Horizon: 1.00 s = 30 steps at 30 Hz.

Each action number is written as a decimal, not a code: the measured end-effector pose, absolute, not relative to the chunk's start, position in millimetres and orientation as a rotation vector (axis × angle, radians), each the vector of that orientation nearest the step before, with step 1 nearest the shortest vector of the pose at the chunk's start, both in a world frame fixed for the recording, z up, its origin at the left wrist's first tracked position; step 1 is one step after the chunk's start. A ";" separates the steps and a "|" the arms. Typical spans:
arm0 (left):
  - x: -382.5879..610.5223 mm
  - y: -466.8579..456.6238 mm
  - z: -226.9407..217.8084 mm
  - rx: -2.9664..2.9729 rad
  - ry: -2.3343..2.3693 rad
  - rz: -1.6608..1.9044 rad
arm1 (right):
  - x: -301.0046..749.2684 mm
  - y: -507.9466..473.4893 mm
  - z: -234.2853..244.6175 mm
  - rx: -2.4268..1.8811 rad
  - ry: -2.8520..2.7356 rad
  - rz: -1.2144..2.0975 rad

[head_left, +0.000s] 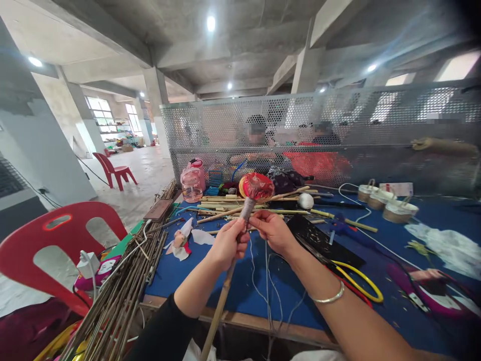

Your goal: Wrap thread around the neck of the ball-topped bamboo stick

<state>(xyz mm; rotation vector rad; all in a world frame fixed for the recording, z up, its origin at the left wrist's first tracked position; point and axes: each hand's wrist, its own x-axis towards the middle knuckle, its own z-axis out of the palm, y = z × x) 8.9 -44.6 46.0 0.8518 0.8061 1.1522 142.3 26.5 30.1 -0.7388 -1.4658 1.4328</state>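
My left hand [227, 244] is closed around a bamboo stick [220, 306] that slants up from below the table's front edge. At the stick's upper end sits a rounded bundle of red patterned cloth [259, 184]. Grey string wraps the neck [247, 208] just beneath the bundle. Beside that neck, my right hand [273, 231] pinches with thumb and forefinger, apparently on the string; the fingertips partly hide it. Loose strands of string [267, 281] hang from between the hands, over the table edge. A silver bangle [330, 295] circles my right wrist.
Bamboo sticks and a white ball [305, 201] lie beyond my hands. Yellow-handled cutters [363, 283] rest at right, near small lidded baskets [400, 210]. Thin twigs [120, 296] pile at left beside a red chair [22, 240]. A perforated metal screen [210, 125] separates people opposite.
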 end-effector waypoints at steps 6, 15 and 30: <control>6.2 -7.5 28.3 0.645 0.472 0.721 | 156.0 42.8 11.6 -0.650 -1.430 1.638; 28.3 5.0 -17.6 1.111 1.061 1.243 | 155.8 54.7 -7.0 -0.793 -1.427 1.577; 18.3 -4.0 -10.9 1.019 1.115 1.372 | 158.5 42.5 1.9 -0.887 -1.414 1.387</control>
